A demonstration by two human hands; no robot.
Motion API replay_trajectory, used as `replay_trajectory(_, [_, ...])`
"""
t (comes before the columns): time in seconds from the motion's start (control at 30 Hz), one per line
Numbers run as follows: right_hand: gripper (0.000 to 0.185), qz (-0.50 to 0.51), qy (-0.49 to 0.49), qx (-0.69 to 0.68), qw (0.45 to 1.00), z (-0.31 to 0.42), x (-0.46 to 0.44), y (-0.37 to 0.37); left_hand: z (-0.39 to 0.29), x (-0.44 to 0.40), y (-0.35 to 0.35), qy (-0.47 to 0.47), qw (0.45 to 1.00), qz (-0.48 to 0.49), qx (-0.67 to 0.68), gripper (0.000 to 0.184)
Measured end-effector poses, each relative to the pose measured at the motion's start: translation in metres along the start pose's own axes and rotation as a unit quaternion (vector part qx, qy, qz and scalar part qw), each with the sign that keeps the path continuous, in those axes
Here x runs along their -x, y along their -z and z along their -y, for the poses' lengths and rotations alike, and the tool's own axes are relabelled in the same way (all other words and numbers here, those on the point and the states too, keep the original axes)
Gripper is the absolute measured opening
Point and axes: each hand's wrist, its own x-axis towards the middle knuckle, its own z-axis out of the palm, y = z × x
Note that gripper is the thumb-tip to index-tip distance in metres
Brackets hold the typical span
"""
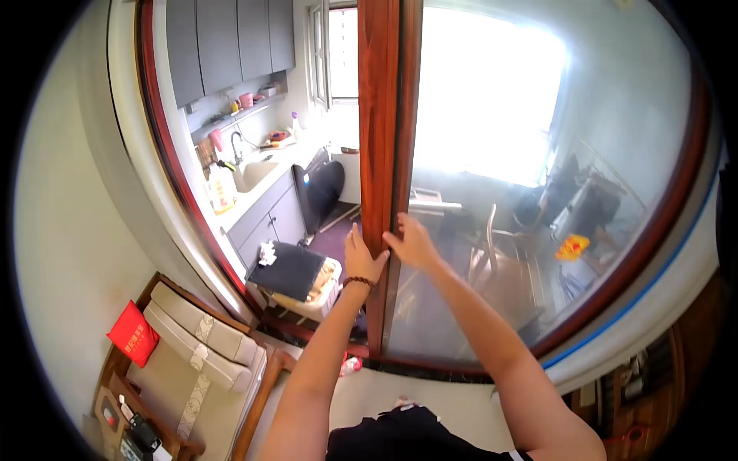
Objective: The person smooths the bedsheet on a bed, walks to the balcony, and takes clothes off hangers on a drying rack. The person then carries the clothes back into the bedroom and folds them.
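Glass door (pixel 378 115), upright before me in the head view, should prove heavy and stiff, best held by its wooden edge, where my left fingers (pixel 352 244) and right fingers (pixel 408 225) lie parted, clasping nothing visibly.

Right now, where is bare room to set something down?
Bare: beige sofa seat between red square cushion and curved wooden rail; flat black panel right of crumpled white tissue. Crowded: pale counter around beige sink; reddish wooden post, flanked by left hand and right hand.
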Motion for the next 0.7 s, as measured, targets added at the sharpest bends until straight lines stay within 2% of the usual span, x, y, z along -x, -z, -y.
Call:
replay_trajectory(0.03, [0.064,-0.004,-0.003,0.029,1.000,-0.008,-0.016,-0.013,-0.003,-0.021,-0.010,0.000,1.000,-0.006,-0.004,0.096])
replay_trajectory(0.13, [0.056,-0.032,-0.027,0.028,0.999,0.021,-0.027,-0.015,0.022,-0.047,-0.051,0.036,0.993,0.011,0.112,0.103])
replay_trajectory(0.2, [0.058,-0.003,-0.046,0.052,0.998,0.035,-0.028,-0.012,0.023,-0.053,-0.060,-0.006,0.978,-0.014,0.206,0.112])
replay_trajectory(0.27, [0.059,-0.006,0.024,0.053,0.998,0.018,-0.025,-0.023,0.033,-0.050,-0.071,-0.039,0.970,-0.023,0.240,0.116])
replay_trajectory(0.3, [0.060,-0.006,0.030,0.052,0.998,0.015,-0.027,-0.025,0.016,-0.054,-0.061,0.004,0.952,-0.030,0.306,0.119])
replay_trajectory(0.37, [0.063,0.003,0.044,0.060,0.997,0.017,-0.033,-0.030,0.065,-0.053,-0.076,-0.034,0.976,-0.021,0.215,0.120])
replay_trajectory(0.4, [0.063,0.003,0.044,0.065,0.997,0.020,-0.037,-0.031,0.069,-0.060,-0.076,-0.035,0.975,-0.022,0.220,0.120])
replay_trajectory(0.47, [0.067,0.071,0.013,0.070,0.995,0.024,-0.048,-0.037,0.077,-0.077,-0.072,-0.045,0.972,-0.016,0.230,0.117])
replay_trajectory(0.53, [0.067,0.068,0.031,0.083,0.994,0.031,-0.056,-0.050,0.086,-0.073,-0.051,-0.036,0.973,-0.013,0.227,0.113])
replay_trajectory(0.63, [0.065,0.089,0.069,0.090,0.990,0.044,-0.072,-0.083,0.087,-0.083,-0.006,0.033,0.970,-0.018,0.239,0.113])
replay_trajectory(0.7, [0.060,0.105,0.059,0.052,0.991,0.055,-0.080,-0.105,0.111,-0.094,0.008,-0.009,0.962,-0.026,0.273,0.109])
